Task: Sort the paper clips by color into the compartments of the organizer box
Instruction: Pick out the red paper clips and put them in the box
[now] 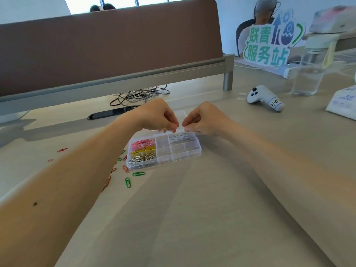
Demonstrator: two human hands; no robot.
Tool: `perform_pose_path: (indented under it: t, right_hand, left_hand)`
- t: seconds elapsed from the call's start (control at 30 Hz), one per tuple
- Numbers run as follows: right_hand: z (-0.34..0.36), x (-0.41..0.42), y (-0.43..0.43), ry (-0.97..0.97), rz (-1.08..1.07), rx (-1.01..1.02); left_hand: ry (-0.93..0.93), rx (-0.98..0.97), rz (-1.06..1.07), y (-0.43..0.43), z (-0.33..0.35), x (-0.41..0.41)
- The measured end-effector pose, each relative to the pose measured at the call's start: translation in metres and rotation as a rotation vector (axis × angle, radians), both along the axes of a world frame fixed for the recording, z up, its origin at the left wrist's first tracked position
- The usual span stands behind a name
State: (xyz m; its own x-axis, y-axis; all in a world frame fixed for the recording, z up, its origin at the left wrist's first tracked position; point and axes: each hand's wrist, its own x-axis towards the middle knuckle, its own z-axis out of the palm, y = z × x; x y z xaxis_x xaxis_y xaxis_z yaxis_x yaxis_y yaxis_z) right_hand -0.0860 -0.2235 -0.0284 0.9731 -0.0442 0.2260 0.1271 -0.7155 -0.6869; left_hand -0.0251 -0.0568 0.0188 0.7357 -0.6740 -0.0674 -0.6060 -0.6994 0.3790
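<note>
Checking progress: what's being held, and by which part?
The left hand and right hand pinch something at the far rim of the organizer box; lid or clip, cannot tell.

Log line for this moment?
left hand, right hand: pinching at organizer box far rim | held item unclear | loose: green clips, red clips

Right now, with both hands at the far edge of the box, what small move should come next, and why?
Probably the left hand should drop to the green clips beside the box: red clips and green ones lie unsorted on the table, and middle compartments look empty. What it and the right hand pinch is too small to tell.
</note>
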Motion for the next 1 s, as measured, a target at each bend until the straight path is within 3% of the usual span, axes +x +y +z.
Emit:
perform_pose_path:
  t: [0.17,0.33,0.53,0.8,1.0]
  right_hand:
    - [0.001,-0.003,0.001,-0.033,-0.025,0.039]
    - [0.011,-0.005,0.016,-0.086,-0.021,0.053]
    - [0.025,-0.001,0.082,-0.060,0.159,-0.007]
    - [0.028,0.025,0.193,0.051,0.429,-0.230]
    - [0.015,0.043,0.241,0.082,0.489,-0.399]
  left_hand:
    - [0.103,-0.091,-0.032,0.005,-0.001,-0.004]
    - [0.011,-0.223,0.002,0.030,0.006,-0.011]
    - [-0.075,-0.194,0.136,0.110,0.012,-0.018]
    - [-0.101,-0.062,0.393,0.226,-0.008,-0.025]
    - [-0.087,-0.091,0.411,0.257,-0.031,-0.029]
